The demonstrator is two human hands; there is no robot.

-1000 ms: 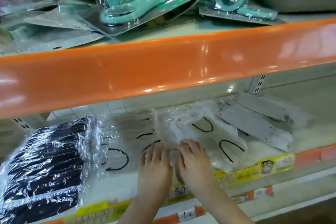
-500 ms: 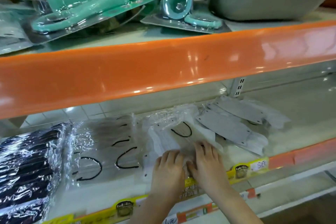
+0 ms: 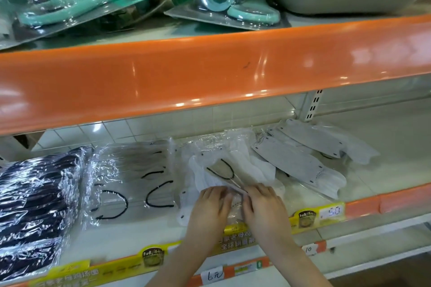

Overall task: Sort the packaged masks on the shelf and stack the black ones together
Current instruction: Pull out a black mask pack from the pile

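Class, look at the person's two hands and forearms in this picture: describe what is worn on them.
Nothing is worn. The left hand and right hand are bare, with no gloves, rings or watch in view. Both forearms are uncovered; no sleeve shows.

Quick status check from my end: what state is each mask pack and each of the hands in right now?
black mask pack: wrapped, lying at shelf's left end, untouched
clear pack of white masks: sealed, flat beside it
loose white pack: crumpled, under both hands
grey masks: overlapping, lying at right
left hand: pressing pack
right hand: pressing pack
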